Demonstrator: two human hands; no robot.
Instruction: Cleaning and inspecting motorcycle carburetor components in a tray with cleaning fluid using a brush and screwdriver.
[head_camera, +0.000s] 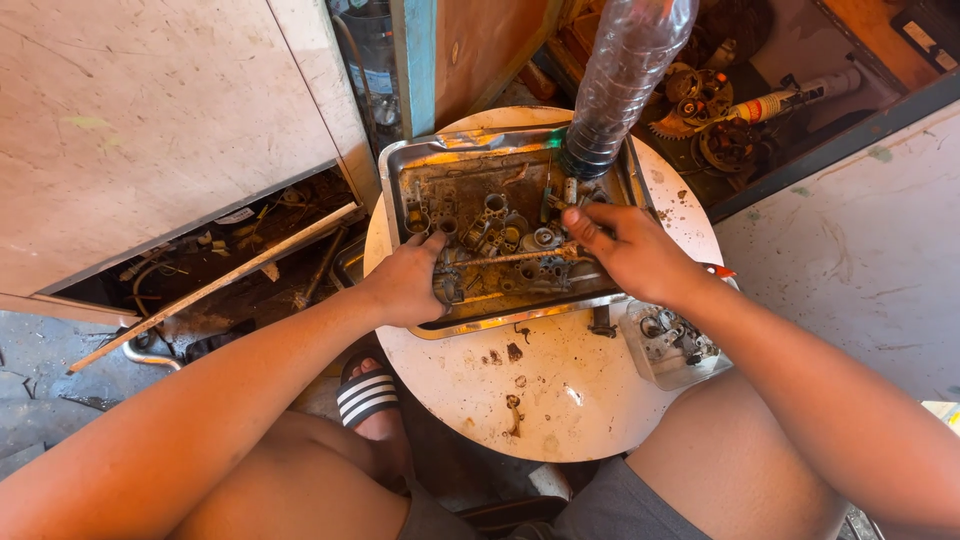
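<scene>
A dented metal tray (400, 170) rests on a round white stool top (560, 400). In the tray lie several grimy metal engine parts (495, 225) in brown residue. My left hand (408, 282) grips one end of a long threaded metal rod (510, 259) with parts on it at the tray's near left. My right hand (625, 250) holds the rod's other end with thumb and fingers. A clear plastic bottle (620, 80) with dark liquid at its bottom stands in the tray's far right corner, just beyond my right hand.
A small clear plastic box (672, 345) of metal bits sits on the stool's right edge under my right forearm. A shelf (790, 150) with gears and a tube (790, 100) is at the upper right. A wooden stick (220, 280) and clutter lie at left. My sandalled foot (368, 395) is below.
</scene>
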